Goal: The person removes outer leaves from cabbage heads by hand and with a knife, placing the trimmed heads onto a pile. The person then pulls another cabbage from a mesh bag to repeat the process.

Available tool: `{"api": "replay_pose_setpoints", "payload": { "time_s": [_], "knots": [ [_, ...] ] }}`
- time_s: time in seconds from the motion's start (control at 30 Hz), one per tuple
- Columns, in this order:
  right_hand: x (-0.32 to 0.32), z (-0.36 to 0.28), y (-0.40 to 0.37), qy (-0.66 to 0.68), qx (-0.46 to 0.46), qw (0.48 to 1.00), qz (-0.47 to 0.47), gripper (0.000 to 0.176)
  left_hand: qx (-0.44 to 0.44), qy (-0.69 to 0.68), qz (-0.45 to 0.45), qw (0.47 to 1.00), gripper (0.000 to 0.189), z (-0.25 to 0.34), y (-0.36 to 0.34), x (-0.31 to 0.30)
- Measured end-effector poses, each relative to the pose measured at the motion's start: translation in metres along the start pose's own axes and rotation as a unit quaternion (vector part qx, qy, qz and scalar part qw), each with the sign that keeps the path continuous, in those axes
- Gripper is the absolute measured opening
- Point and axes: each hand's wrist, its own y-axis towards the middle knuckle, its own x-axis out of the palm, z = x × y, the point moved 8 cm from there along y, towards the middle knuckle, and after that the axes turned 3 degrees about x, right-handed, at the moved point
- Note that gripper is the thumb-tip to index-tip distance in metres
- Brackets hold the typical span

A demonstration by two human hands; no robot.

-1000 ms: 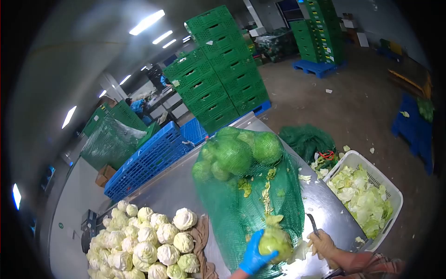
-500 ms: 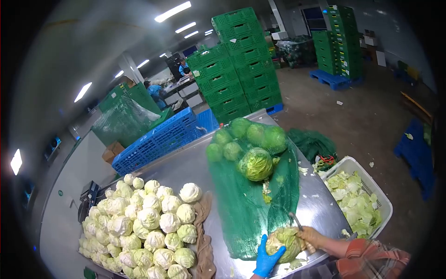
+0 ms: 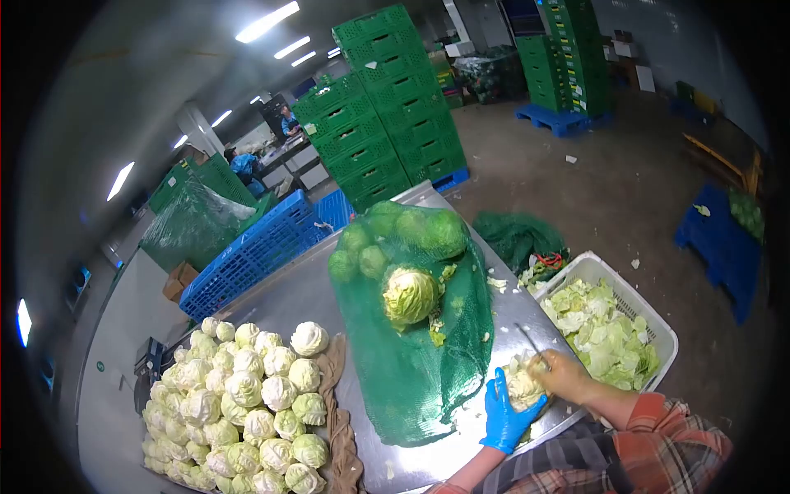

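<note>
My left hand, in a blue glove, is curled around the lower left side of a pale cabbage at the metal table's near right edge. In my right hand, bare, is a knife; its thin blade points up and left, and its handle is mostly hidden in the fingers. That hand is against the upper right of the cabbage. A larger, leafier cabbage lies farther off on a green net bag, where several green cabbages sit inside the mesh.
A pile of trimmed cabbages covers the table's left, with brown cloth alongside. A white crate of loose leaves stands right of the table. Beyond are a blue pallet, stacked green crates and two people.
The view has turned right, so surroundings shift left. The cabbage in my hands now shows a paler side, and my hands sit higher in view. The far cabbage on the net appears turned.
</note>
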Motion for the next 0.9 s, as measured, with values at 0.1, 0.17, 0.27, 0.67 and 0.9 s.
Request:
{"api": "replay_pose_setpoints", "payload": {
  "time_s": [0.1,0.17,0.27,0.67,0.9],
  "knots": [
    [-0.014,0.041,0.023,0.037,0.16,0.986,-0.02,0.037,0.034,0.029,-0.019,0.999,0.11,-0.008,-0.004,0.009],
    [-0.02,0.125,0.052,-0.019,0.141,0.989,0.033,0.048,0.037,-0.148,-0.026,0.988,0.113,-0.036,-0.004,0.007],
    [-0.054,0.114,0.044,-0.067,0.196,0.978,0.024,0.062,-0.195,-0.402,-0.008,0.895,0.112,-0.09,-0.039,0.007],
    [0.061,0.066,0.007,0.166,0.151,0.92,-0.321,0.058,-0.279,-0.474,0.031,0.834,0.086,-0.066,-0.046,-0.007],
    [0.042,0.058,-0.021,0.074,0.272,0.905,-0.319,0.059,-0.006,0.004,0.021,1.0,0.109,-0.024,-0.006,-0.061]
  ]
}}
